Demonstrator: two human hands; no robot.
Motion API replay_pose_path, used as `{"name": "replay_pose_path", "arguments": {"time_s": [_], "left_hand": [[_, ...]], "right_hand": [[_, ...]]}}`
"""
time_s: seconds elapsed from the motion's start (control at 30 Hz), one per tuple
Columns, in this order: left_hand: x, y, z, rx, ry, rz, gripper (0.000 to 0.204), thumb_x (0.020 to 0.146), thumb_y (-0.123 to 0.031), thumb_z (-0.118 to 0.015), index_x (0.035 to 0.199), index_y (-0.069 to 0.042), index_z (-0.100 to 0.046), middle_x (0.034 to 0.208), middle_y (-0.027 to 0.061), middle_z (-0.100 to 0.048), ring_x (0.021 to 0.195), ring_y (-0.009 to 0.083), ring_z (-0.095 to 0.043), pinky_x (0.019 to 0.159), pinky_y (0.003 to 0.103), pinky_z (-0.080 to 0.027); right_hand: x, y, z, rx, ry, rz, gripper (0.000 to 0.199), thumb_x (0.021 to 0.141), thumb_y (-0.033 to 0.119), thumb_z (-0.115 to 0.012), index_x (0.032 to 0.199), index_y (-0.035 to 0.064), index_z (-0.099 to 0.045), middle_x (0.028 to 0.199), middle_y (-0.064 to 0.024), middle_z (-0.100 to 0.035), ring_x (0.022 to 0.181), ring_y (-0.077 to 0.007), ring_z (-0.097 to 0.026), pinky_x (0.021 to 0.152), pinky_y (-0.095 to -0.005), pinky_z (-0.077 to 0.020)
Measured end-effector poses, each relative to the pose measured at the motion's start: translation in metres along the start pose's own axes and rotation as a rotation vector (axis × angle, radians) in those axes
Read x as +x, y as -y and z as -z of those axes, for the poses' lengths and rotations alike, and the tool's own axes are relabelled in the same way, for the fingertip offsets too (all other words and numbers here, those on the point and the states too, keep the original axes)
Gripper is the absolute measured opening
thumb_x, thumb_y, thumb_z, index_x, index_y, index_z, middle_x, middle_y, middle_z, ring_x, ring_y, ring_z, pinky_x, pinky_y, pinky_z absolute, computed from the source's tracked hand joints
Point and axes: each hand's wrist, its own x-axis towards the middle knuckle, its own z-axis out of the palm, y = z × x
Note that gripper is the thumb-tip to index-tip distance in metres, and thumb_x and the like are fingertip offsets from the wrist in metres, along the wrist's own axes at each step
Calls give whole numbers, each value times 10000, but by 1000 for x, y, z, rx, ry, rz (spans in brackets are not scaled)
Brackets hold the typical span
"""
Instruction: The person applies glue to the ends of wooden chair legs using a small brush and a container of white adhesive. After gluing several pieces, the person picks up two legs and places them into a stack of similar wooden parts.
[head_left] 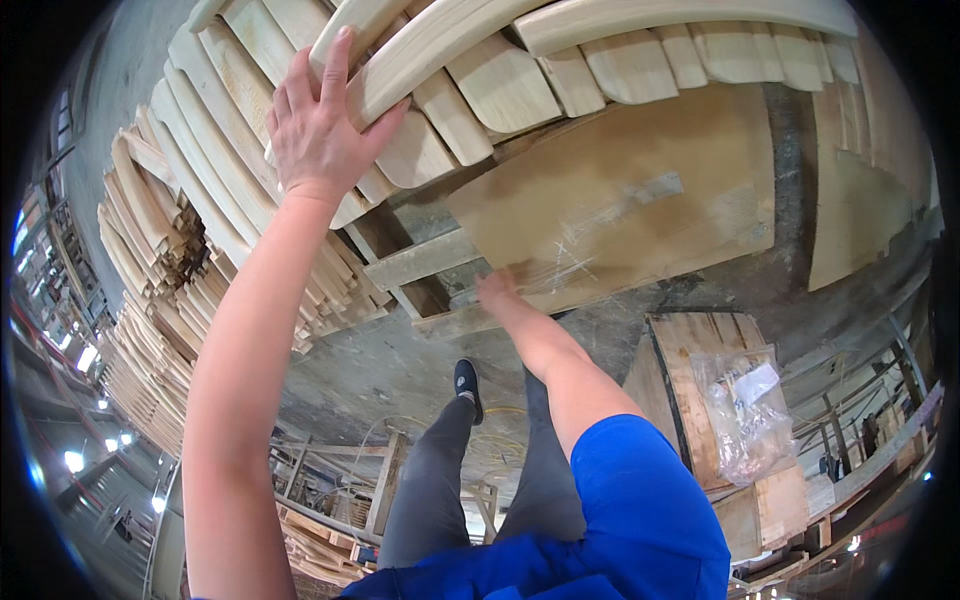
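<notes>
pale curved wooden slat [420, 50] atop the stack on the pallet [425, 260], left hand [320, 120] flat on it with fingers spread, right hand [497, 292] on the brown board's [620, 200] edge, its grip hidden, clear plastic bag [745, 410] of scraps on a wooden crate [690, 350].

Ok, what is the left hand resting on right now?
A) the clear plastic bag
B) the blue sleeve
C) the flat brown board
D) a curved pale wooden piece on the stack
D: the left hand lies flat with fingers spread on a curved wooden piece atop the stack.
</notes>
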Motion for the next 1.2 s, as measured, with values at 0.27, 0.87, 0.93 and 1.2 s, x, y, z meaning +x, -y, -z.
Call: {"name": "replay_pose_path", "arguments": {"time_s": [0.27,0.87,0.93,1.2], "left_hand": [[-10,11,6,53,53,37,850,694,-517,-698,1415,-279,-317,1300,136,-405,1110,338,-482,940,441,-401],[-6,15,27,-20,141,79,915,655,-585,-689,1421,-268,-301,1318,155,-348,1157,332,-410,940,457,-343],[-6,17,27,-66,123,77,918,663,-615,-668,1425,-263,-296,1311,155,-356,1160,333,-405,944,459,-336],[35,15,66,-442,585,306,606,685,-503,-712,1050,-38,-583,872,198,-639,817,345,-631,704,433,-499]], "right_hand": [[-1,-72,16,-318,53,14,429,850,162,-525,1267,64,-504,1184,-110,-534,1024,-328,-531,581,-482,-448],[-176,-12,211,1604,-544,170,232,894,184,-564,1041,9,-604,861,-95,-663,750,-166,-653,640,-274,-515],[-183,6,261,1984,-552,239,283,906,177,-561,1123,-5,-552,935,-84,-639,776,-152,-639,640,-265,-514],[-136,55,350,2281,-791,5,479,831,405,-663,1097,42,-500,1080,-77,-554,1002,-174,-523,828,-356,-431]]}}
